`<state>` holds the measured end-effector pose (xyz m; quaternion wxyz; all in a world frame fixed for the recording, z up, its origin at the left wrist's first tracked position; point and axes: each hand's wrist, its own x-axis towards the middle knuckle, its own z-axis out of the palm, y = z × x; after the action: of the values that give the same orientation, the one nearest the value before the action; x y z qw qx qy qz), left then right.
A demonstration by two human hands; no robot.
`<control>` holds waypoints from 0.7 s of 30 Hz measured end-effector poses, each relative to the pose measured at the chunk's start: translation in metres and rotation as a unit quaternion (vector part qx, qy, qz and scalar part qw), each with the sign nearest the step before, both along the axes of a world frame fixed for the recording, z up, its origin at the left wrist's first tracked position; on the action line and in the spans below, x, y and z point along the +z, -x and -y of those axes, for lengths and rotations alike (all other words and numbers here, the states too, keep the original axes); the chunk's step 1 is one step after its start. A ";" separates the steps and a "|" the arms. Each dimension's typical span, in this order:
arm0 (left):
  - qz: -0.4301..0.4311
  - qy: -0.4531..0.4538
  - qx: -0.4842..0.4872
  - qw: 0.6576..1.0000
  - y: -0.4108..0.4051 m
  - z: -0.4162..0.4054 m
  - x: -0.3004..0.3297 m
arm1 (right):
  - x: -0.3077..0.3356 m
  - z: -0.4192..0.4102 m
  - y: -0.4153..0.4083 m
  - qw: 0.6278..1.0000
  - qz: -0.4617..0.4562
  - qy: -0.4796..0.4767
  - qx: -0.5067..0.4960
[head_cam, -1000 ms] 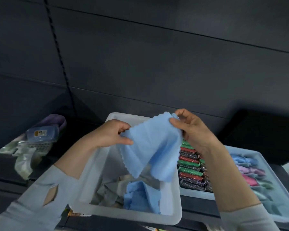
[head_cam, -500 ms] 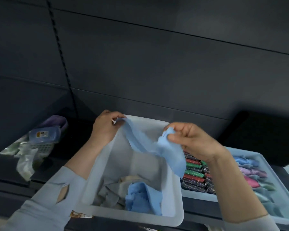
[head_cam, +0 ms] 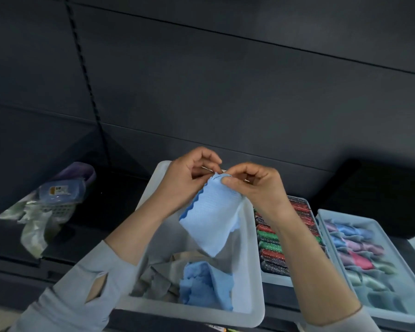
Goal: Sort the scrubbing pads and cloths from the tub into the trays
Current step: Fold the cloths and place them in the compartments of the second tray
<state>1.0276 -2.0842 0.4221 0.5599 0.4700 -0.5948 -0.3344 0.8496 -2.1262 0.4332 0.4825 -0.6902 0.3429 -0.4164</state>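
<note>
A light blue cloth [head_cam: 210,220] with scalloped edges hangs folded in half above the white tub [head_cam: 252,279]. My left hand [head_cam: 185,180] and my right hand [head_cam: 254,188] both pinch its top edge, close together. In the tub lie another blue cloth [head_cam: 204,286] and grey cloths [head_cam: 153,276]. To the right, a tray [head_cam: 308,207] holds rows of red, green and dark glittery scrubbing pads [head_cam: 271,248]. Further right, a second tray [head_cam: 352,218] holds folded blue, purple, pink and green cloths [head_cam: 359,250].
A dark panelled wall rises behind the shelf. At the left lie a blue lidded box [head_cam: 62,191], a white mesh basket and crumpled pale plastic [head_cam: 34,226]. The dark shelf edge runs along the front.
My hands have come together, bringing the cloth's two ends to meet, so the spread-out cloth now hangs folded in half.
</note>
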 end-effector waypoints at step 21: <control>0.176 -0.090 0.053 0.979 -0.005 0.004 -0.005 | -0.006 0.015 0.004 0.999 0.003 -0.026 -0.040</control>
<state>1.0328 -2.0880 0.4169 0.4187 0.6009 -0.6260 -0.2679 0.8460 -2.1408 0.4277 0.4839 -0.6619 0.3792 -0.4288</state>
